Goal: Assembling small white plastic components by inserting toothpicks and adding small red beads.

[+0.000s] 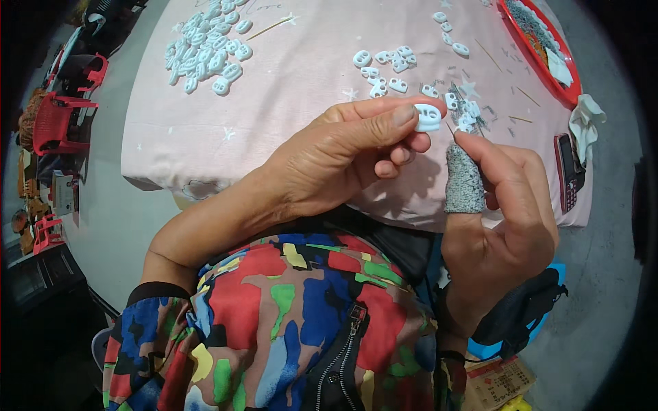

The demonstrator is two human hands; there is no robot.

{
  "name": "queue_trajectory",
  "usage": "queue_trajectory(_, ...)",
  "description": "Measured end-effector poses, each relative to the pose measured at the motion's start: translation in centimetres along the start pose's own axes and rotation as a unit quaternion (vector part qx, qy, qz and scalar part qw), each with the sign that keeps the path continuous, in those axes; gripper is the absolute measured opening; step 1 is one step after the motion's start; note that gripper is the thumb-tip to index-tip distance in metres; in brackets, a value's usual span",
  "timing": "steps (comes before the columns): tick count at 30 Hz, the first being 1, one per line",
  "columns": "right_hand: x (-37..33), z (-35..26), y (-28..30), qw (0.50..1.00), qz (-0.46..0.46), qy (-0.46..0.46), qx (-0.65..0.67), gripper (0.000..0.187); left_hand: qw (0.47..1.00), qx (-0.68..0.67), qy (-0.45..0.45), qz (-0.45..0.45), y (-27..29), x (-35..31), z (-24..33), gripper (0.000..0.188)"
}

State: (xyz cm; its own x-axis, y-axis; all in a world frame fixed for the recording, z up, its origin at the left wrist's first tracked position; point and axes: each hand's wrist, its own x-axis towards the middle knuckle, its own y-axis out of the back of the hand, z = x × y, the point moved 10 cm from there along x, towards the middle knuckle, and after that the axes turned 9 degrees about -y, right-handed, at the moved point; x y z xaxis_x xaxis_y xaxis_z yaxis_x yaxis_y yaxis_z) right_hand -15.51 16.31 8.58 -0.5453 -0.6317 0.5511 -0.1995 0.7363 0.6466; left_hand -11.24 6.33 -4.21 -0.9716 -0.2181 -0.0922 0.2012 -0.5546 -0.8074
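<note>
My left hand (363,137) pinches a small white oval plastic cord lock (428,117) with two holes, between thumb and forefinger, above the table. Close to its right side is my right hand (507,185), with a grey knitted finger sleeve (463,179) over the thumb. Its thumb and forefinger are pressed together; a thin tip seems to show there, too small to name. Just beyond the hands lie loose white plastic pieces (397,85) and small metal springs (487,114), partly hidden behind the fingers.
A large pile of white oval pieces (205,51) covers the table's far left. At the far right stands a red tray (572,96) of small metal parts. A mobile phone (567,171), a white cloth (587,123) and thin wooden sticks (528,96) lie on the pink tablecloth (288,75).
</note>
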Motion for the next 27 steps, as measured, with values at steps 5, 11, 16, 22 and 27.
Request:
queue_trajectory(5,0.0,0.0,-0.5,1.000,-0.022,-0.012,-0.005,0.037,0.999,-0.039,0.008,0.001,0.1,-0.3,-0.2,0.038)
queue_trajectory(11,0.0,0.3,-0.5,1.000,-0.024,-0.020,0.004,0.038,0.999,-0.033,0.026,0.014,0.1,-0.6,-0.4,0.038)
queue_trajectory(16,0.1,0.2,-0.7,0.999,-0.029,-0.013,-0.001,0.038,1.000,0.020,0.005,-0.006,-0.2,-0.6,0.0,0.038)
queue_trajectory(22,0.2,0.8,-0.8,0.998,-0.017,-0.048,-0.021,0.031,0.998,0.063,-0.001,0.006,0.0,-0.6,-0.1,0.041)
queue_trajectory(27,0.5,0.7,-1.2,0.996,-0.053,-0.059,-0.039,0.027,0.996,0.090,-0.004,0.019,0.2,-0.8,0.2,0.043)
